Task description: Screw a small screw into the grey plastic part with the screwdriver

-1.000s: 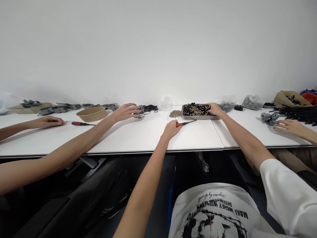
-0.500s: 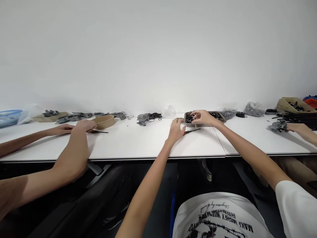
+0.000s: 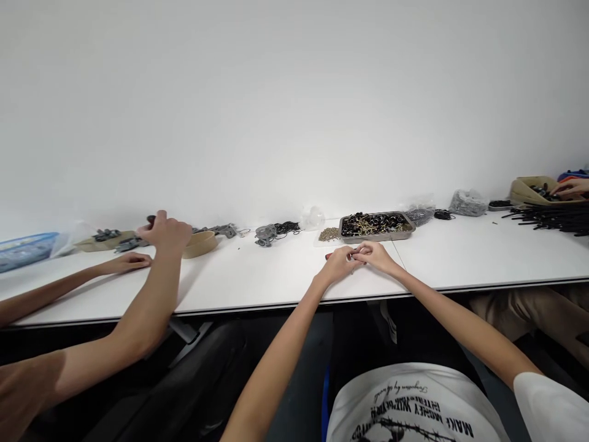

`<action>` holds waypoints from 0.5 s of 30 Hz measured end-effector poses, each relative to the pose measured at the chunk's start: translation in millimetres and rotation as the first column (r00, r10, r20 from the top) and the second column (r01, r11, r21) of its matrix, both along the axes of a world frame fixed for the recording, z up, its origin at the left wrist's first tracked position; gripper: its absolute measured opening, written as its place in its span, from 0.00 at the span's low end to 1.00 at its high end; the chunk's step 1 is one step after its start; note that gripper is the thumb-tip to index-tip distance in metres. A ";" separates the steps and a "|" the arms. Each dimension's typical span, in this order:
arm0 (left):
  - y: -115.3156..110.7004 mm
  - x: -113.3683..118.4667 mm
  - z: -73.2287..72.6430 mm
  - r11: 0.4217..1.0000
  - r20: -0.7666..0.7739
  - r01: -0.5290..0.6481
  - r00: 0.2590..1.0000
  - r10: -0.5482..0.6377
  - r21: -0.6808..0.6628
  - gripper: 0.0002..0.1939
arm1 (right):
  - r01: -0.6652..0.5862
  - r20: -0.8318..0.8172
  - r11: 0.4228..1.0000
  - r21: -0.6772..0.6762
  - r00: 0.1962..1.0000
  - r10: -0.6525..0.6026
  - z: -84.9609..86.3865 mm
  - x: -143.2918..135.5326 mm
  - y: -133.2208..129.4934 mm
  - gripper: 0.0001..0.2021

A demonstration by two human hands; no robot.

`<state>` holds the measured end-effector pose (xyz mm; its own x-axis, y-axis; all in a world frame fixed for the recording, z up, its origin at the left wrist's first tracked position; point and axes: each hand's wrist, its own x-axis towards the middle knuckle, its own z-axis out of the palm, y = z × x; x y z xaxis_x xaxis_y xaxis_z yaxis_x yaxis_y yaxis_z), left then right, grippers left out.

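white bench [image 3: 267, 282]: left hand [image 3: 341, 264] and right hand [image 3: 376, 256] met, both curled narrow, anything held too small to tell; metal tray [image 3: 391, 236], heaped with small parts [image 3: 373, 224], stood just beyond.

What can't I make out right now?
All in the head view:
Whatever is between the left hand and right hand: hidden by their fingers.
Red handle: mostly covered by the left hand.
Pieces in the metal tray: too small to identify.
Blue basin: cut by the left edge.
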<state>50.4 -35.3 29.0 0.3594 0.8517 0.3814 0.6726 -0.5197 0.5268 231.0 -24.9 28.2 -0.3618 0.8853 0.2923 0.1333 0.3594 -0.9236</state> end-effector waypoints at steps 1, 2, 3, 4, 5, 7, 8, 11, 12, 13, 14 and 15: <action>3.3 -2.6 -3.9 1.000 -0.009 0.010 1.000 -0.010 0.020 0.12 | 0.011 -0.001 1.000 -0.023 1.000 -0.011 -6.0 3.7 2.1 0.19; 6.6 -6.5 -6.9 0.999 -0.014 0.011 1.000 -0.011 0.045 0.13 | 0.023 -0.005 0.999 -0.040 1.000 -0.023 -11.4 7.2 4.3 0.19; 10.1 -11.5 -8.8 0.997 -0.020 -0.007 1.000 0.009 0.074 0.14 | 0.035 -0.009 0.998 -0.053 0.999 -0.036 -15.9 10.4 6.4 0.19; 13.8 -17.4 -10.0 0.994 -0.034 -0.051 0.998 0.054 0.100 0.13 | 0.047 -0.011 0.997 -0.060 0.999 -0.047 -19.3 13.1 8.3 0.19; 17.5 -23.6 -10.5 0.987 -0.057 -0.114 0.991 0.122 0.116 0.13 | 0.059 -0.006 0.997 -0.059 0.998 -0.059 -21.7 15.2 9.8 0.18; 24.1 -35.6 -10.9 0.967 -0.138 -0.232 0.960 0.245 0.103 0.12 | 0.082 0.023 0.996 -0.043 0.996 -0.081 -23.8 17.8 11.3 0.17; 26.6 -41.0 -11.1 0.961 -0.177 -0.266 0.945 0.276 0.078 0.11 | 0.086 0.040 0.996 -0.038 0.996 -0.084 -23.9 18.3 11.3 0.16; 28.1 -55.6 -12.1 0.963 -0.211 -0.268 0.943 0.258 -0.020 0.10 | 0.078 0.071 0.996 -0.042 0.995 -0.074 -22.5 18.8 9.2 0.13; 26.2 -61.4 -12.3 0.964 -0.197 -0.262 0.949 0.248 -0.049 0.10 | 0.073 0.075 0.996 -0.046 0.995 -0.070 -21.9 18.8 8.3 0.12; 22.9 -68.6 -12.3 0.961 -0.182 -0.266 0.951 0.249 -0.072 0.10 | 0.069 0.078 0.996 -0.050 0.995 -0.065 -21.5 18.9 7.4 0.11; 18.3 -77.7 -12.1 0.956 -0.177 -0.280 0.949 0.261 -0.090 0.09 | 0.068 0.081 0.996 -0.052 0.995 -0.063 -21.2 19.1 6.7 0.11; 12.4 -88.9 -11.8 0.946 -0.184 -0.307 0.941 0.286 -0.101 0.08 | 0.067 0.082 0.996 -0.055 0.995 -0.062 -20.9 19.3 6.1 0.10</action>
<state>-38.5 -23.0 17.2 0.1317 0.9663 0.2212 0.8687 -0.2200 0.4438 250.3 -18.9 7.2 -0.3236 0.9220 0.2126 0.2291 0.2944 -0.9278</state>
